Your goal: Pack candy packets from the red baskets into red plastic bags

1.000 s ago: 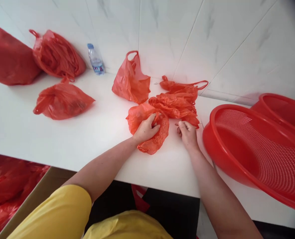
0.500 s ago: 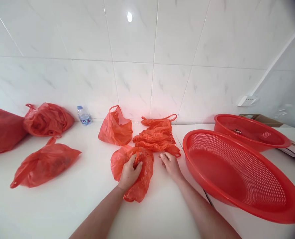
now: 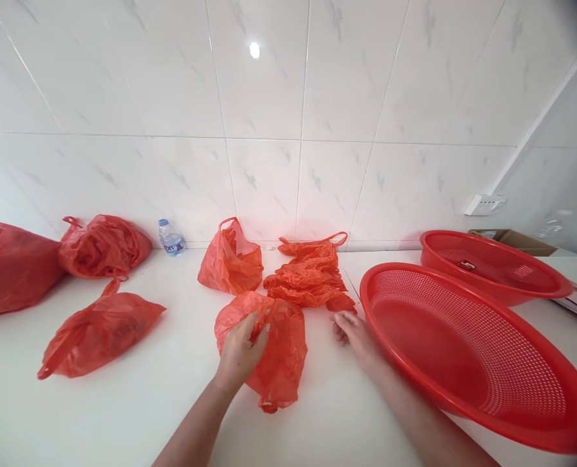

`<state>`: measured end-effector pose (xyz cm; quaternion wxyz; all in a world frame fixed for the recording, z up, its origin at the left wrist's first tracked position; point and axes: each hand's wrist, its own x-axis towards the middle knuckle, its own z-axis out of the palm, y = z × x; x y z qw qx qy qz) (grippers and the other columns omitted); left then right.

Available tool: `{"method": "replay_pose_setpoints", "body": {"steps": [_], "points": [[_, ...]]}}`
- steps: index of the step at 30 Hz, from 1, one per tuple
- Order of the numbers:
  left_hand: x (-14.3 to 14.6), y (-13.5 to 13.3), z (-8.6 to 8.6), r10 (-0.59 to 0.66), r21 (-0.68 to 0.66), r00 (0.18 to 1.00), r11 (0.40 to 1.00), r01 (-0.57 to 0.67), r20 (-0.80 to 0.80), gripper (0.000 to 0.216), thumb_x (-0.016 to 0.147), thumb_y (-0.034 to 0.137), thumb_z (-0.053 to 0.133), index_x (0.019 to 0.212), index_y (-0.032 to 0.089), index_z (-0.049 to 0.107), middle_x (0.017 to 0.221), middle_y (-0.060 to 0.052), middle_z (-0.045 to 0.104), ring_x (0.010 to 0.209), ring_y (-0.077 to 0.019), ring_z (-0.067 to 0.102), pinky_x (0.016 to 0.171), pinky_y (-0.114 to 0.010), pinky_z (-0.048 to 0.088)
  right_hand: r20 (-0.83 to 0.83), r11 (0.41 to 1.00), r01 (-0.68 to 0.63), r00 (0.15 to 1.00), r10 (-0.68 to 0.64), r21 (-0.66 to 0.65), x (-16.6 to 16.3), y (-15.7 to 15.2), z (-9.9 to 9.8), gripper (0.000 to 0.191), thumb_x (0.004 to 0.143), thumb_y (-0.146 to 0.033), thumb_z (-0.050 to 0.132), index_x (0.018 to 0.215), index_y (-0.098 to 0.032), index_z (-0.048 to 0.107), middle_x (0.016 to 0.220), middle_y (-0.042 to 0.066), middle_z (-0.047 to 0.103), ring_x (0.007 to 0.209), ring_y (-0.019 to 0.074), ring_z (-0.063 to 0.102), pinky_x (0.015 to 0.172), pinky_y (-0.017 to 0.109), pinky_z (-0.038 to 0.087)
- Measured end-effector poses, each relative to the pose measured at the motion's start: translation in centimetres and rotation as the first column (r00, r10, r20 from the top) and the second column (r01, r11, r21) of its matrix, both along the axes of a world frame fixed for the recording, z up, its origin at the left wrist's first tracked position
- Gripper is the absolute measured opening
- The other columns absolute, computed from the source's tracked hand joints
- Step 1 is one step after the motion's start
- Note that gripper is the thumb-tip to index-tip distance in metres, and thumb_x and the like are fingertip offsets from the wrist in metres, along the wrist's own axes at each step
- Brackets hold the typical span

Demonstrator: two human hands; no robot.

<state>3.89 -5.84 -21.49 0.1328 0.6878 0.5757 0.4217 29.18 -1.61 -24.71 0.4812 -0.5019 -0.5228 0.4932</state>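
Note:
A crumpled red plastic bag [image 3: 281, 357] lies spread on the white table in front of me. My left hand [image 3: 240, 353] rests over its left part, thumb and forefinger apart, with no plastic visibly pinched between them; the other fingers are hidden. My right hand [image 3: 354, 334] is just above the table, its fingers loosely curled and slightly parted, with nothing seen in them. It is close to the near corner of a heap of flattened red plastic bags [image 3: 308, 275] and beside a red plastic colander [image 3: 429, 357]. Left of the heap stands another red plastic bag [image 3: 233, 259].
Red bags [image 3: 106, 246] crowd the left, with one tied-looking bag [image 3: 104, 334] nearer me. A small water bottle [image 3: 172, 240] stands by the tiled wall [image 3: 264, 188]. Behind the colander are a second red basin [image 3: 497, 266] and a cardboard box [image 3: 517, 241].
My left hand has loosened from the bag and shifted left; the bag has spread wider and toward me. My right hand has moved right, toward the colander. The view has tilted slightly upward.

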Motion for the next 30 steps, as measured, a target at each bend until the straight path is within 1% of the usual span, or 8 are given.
{"method": "replay_pose_setpoints", "body": {"steps": [4, 9, 12, 16, 20, 25, 27, 30], "points": [[-1.7, -0.1, 3.4, 0.084, 0.074, 0.995, 0.993, -0.088, 0.058, 0.024, 0.084, 0.033, 0.049, 0.105, 0.026, 0.058, 0.076, 0.0, 0.062, 0.066, -0.0164, 0.059, 0.062, -0.028, 0.048, 0.108, 0.988, 0.149, 0.984, -0.145, -0.034, 0.6, -1.7, 1.8, 0.023, 0.078, -0.044, 0.053, 0.08, -0.021, 0.057, 0.066, 0.0, 0.053, 0.057, 0.0144, 0.051, 0.051, 0.026, 0.04], [-2.0, 0.3, 6.9, 0.127, 0.117, 0.977, 0.982, -0.148, 0.169, 0.018, 0.081, 0.03, 0.054, 0.097, 0.024, 0.059, 0.084, -0.001, 0.063, 0.084, -0.0176, 0.06, 0.073, -0.028, 0.048, 0.326, 0.966, -0.136, 0.944, 0.058, 0.222, -4.0, -5.8, 6.1, 0.014, 0.084, -0.033, 0.049, 0.087, -0.026, 0.059, 0.083, 0.002, 0.061, 0.073, 0.0177, 0.057, 0.066, 0.032, 0.049], [-1.5, 0.3, 7.6, 0.077, 0.101, 0.959, 0.989, -0.108, 0.274, 0.019, 0.081, 0.028, 0.053, 0.099, 0.022, 0.058, 0.09, -0.002, 0.063, 0.093, -0.0185, 0.06, 0.078, -0.029, 0.048, 0.442, 0.802, -0.378, 0.882, 0.161, 0.462, -7.1, -6.9, 7.7, 0.02, 0.086, -0.026, 0.047, 0.101, -0.028, 0.06, 0.104, 0.004, 0.061, 0.092, 0.02, 0.059, 0.081, 0.035, 0.049], [-1.9, 0.1, 7.7, -0.004, 0.131, 0.938, 0.99, -0.044, 0.346, 0.031, 0.082, 0.024, 0.051, 0.112, 0.023, 0.055, 0.104, -0.004, 0.062, 0.091, -0.0156, 0.059, 0.082, -0.029, 0.048, 0.711, 0.624, -0.626, 0.686, 0.155, 0.468, -8.9, -5.5, 6.3, 0.042, 0.085, -0.033, 0.055, 0.126, -0.029, 0.051, 0.125, 0.007, 0.056, 0.122, 0.0288, 0.044, 0.101, 0.048, 0.037], [-3.8, 0.2, 7.4, 0.076, 0.193, 0.925, 0.969, -0.157, 0.372, 0.041, 0.081, 0.022, 0.051, 0.123, 0.026, 0.051, 0.105, -0.003, 0.06, 0.087, -0.0146, 0.059, 0.084, -0.03, 0.047, 0.803, 0.74, -0.553, 0.595, 0.03, 0.382, -7.5, -3.7, 3.4, 0.052, 0.08, -0.045, 0.061, 0.127, -0.024, 0.053, 0.106, 0.012, 0.064, 0.111, 0.0354, 0.05, 0.094, 0.055, 0.038], [-4.9, 1.9, 5.1, 0.2, 0.169, 0.913, 0.947, -0.273, 0.357, 0.04, 0.081, 0.025, 0.052, 0.122, 0.027, 0.051, 0.115, -0.005, 0.057, 0.106, -0.0195, 0.055, 0.093, -0.036, 0.044, 0.602, 0.899, -0.382, 0.776, 0.188, 0.212, -4.3, -3.2, 3.8, 0.048, 0.09, -0.045, 0.042, 0.137, -0.033, 0.037, 0.094, 0.003, 0.065, 0.082, 0.0222, 0.062, 0.074, 0.038, 0.049], [-4.6, 2.7, 3.5, 0.255, 0.176, 0.904, 0.928, -0.328, 0.342, 0.047, 0.08, 0.028, 0.055, 0.126, 0.027, 0.046, 0.125, -0.007, 0.051, 0.119, -0.0227, 0.047, 0.101, -0.041, 0.038, 0.492, 0.934, -0.256, 0.864, 0.106, 0.249, -3.7, -2.8, 4.3, 0.053, 0.091, -0.044, 0.04, 0.141, -0.033, 0.028, 0.1, 0.003, 0.063, 0.084, 0.0195, 0.061, 0.075, 0.035, 0.05], [-4.0, 3.7, 0.8, 0.293, 0.124, 0.888, 0.926, -0.356, 0.355, 0.06, 0.078, 0.033, 0.058, 0.134, 0.027, 0.038, 0.139, -0.01, 0.038, 0.132, -0.0269, 0.033, 0.105, -0.045, 0.033, 0.442, 0.939, -0.089, 0.894, -0.072, 0.333, -3.6, -1.2, 4.2, 0.047, 0.089, -0.045, 0.042, 0.132, -0.028, 0.042, 0.106, 0.005, 0.061, 0.09, 0.0202, 0.061, 0.078, 0.034, 0.05]]}}
